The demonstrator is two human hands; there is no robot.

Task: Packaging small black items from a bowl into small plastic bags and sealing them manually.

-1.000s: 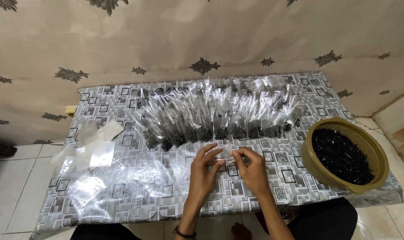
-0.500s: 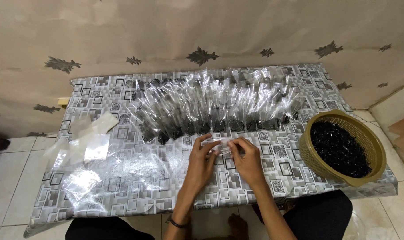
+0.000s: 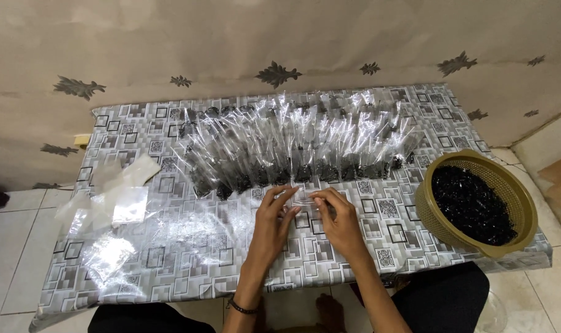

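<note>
My left hand (image 3: 273, 222) and my right hand (image 3: 339, 221) meet over the middle of the patterned table (image 3: 169, 246). Between their fingertips they pinch a small clear plastic bag (image 3: 305, 198); I cannot tell what is inside it. Just beyond the hands lies a long row of clear plastic bags (image 3: 299, 145), each with dark pieces at its near end, overlapping like shingles. A bracelet shows on my left wrist.
An olive-green round basket (image 3: 527, 213) with small black pieces (image 3: 471, 203) sits at the table's right end. Loose empty clear bags (image 3: 111, 206) lie at the left. A patterned wall stands behind the table, tiled floor on both sides.
The view has drifted slightly. Both hands stay together at the table's middle, fingers working the same small bag; nothing else has moved.
</note>
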